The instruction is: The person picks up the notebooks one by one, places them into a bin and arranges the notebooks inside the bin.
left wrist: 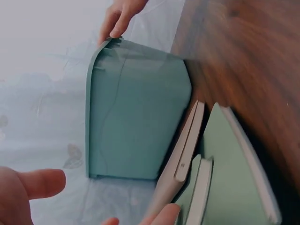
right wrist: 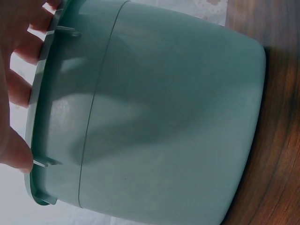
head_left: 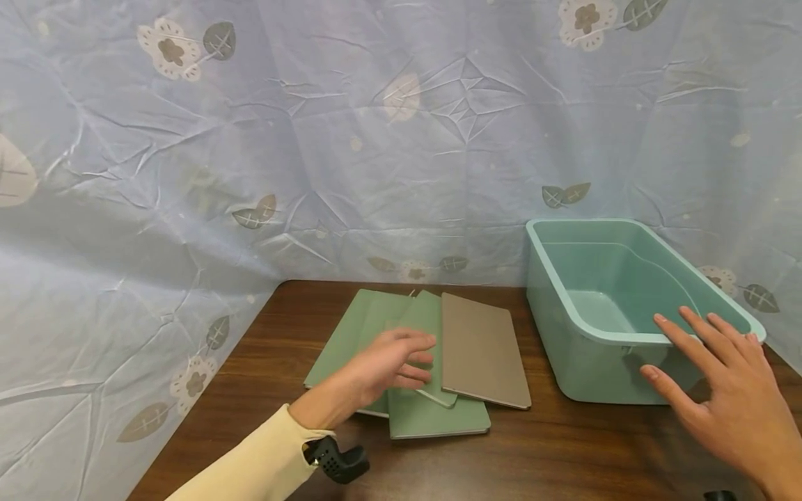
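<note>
My left hand [head_left: 391,358], fingers loosely bent and empty, hovers over a spread of overlapping notebooks. Several have green covers, among them a front green notebook [head_left: 438,421] and a back-left green notebook [head_left: 343,330]. On the right of the pile lies a brown notebook [head_left: 481,351]. The left wrist view shows the pages' edges of a green notebook [left wrist: 234,164] close to the fingertips. My right hand [head_left: 729,390] is spread at the near rim of a teal plastic bin [head_left: 608,372]. Its fingers reach over the rim, the thumb stays outside; firm contact cannot be told.
The dark wooden table [head_left: 532,459] carries the notebooks and the bin. A pale blue flowered cloth [head_left: 376,160] hangs behind and on the left, close to the table's edges. The bin's open top faces up, and its floor shows bare.
</note>
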A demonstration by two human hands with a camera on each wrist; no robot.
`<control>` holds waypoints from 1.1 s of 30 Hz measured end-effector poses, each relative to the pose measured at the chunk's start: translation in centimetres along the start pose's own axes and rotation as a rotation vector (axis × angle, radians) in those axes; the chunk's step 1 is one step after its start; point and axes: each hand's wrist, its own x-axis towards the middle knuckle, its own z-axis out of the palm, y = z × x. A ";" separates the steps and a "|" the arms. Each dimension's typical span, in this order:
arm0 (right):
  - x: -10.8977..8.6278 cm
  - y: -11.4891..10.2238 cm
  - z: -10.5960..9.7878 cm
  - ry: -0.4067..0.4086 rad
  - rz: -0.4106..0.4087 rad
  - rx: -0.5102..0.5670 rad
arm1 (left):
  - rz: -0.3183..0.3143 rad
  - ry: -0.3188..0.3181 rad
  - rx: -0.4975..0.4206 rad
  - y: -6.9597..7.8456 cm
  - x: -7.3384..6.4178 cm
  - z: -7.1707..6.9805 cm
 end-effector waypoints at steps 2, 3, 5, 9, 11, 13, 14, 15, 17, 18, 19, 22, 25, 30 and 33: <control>0.0 0.0 0.0 0.011 -0.004 0.006 | -0.030 -0.017 -0.048 -0.2 0.1 0.1; 0.0 0.0 0.0 0.011 0.000 0.007 | -0.043 -0.020 -0.067 -0.2 0.2 0.2; 0.0 0.0 0.0 0.015 0.002 0.011 | -0.064 -0.019 -0.097 -0.3 0.3 0.3; 0.0 0.0 0.0 0.016 0.005 0.015 | -0.081 -0.016 -0.145 -0.5 0.6 0.5; -0.1 0.0 0.1 0.013 0.010 0.014 | -0.086 -0.013 -0.160 -0.6 0.7 0.6; -0.1 -0.1 0.1 0.004 0.020 0.015 | -0.092 -0.006 -0.172 -0.7 0.8 0.6; -0.1 -0.1 0.1 0.001 0.023 0.015 | -0.094 -0.003 -0.177 -0.7 0.9 0.6; -0.1 -0.1 0.1 -0.002 0.026 0.015 | -0.096 0.000 -0.182 -0.7 0.9 0.6; -0.2 -0.2 0.2 -0.012 0.035 0.010 | -0.101 0.005 -0.191 -0.8 1.0 0.6; -0.2 -0.2 0.2 -0.015 0.037 0.012 | -0.103 0.006 -0.193 -0.8 1.0 0.6; -0.2 -0.2 0.2 -0.017 0.039 0.013 | -0.105 0.008 -0.193 -0.8 1.0 0.7; -0.2 -0.2 0.2 -0.019 0.042 0.016 | -0.112 0.013 -0.190 -0.7 1.1 0.8; -0.2 -0.3 0.1 -0.011 0.041 0.029 | -0.119 0.022 -0.184 -0.7 1.4 0.9; -0.2 -0.3 0.1 0.000 0.035 0.038 | -0.128 0.036 -0.172 -0.5 1.7 1.1; -0.2 -0.3 0.2 -0.003 0.039 0.038 | -0.132 0.036 -0.162 -0.5 1.8 1.2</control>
